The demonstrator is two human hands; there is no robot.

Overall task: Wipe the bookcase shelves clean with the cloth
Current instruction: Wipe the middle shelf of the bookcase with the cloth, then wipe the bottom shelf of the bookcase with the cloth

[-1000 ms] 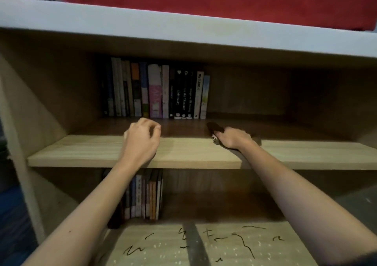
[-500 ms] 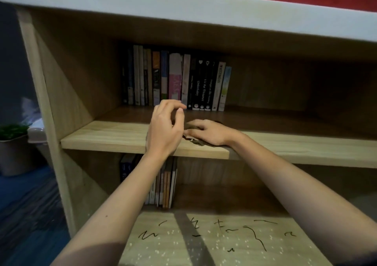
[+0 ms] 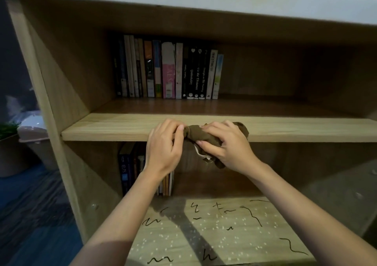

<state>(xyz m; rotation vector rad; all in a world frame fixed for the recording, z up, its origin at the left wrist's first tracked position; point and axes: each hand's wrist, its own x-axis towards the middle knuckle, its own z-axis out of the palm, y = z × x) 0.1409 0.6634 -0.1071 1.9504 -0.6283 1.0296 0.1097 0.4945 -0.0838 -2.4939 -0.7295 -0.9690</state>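
A person's right hand [image 3: 226,146] grips a bunched brown cloth [image 3: 201,137] at the front edge of the bookcase's middle shelf [image 3: 106,128], fingers curled round the wad. The left hand [image 3: 164,146], at 9 o'clock of the cloth, meets its near end with bent fingers. It appears to pinch the fabric between thumb and fingertips, though the contact is partly hidden behind the knuckles. The cloth sits just off the shelf's lip, and a pale-seamed corner hangs below the board.

A second ago the right hand pressed the cloth flat on the shelf in mid-wipe, while the left rested apart on the board's edge. Since then the hands have come together and the cloth has been gathered up off the wood. The stroke on this shelf has stopped, and the cloth is probably being rebunched or turned to a fresh face before the next pass.

A row of books [image 3: 169,72] stands at 12 o'clock from the hands, at the back of the same shelf, whose front looks bare of marks. At 6 o'clock the lower shelf [image 3: 224,233] is not yet wiped, with black squiggles [image 3: 252,214] and white specks across it. More books [image 3: 130,167] stand at its back left. A potted plant [image 3: 7,129] sits outside the bookcase at 9 o'clock.
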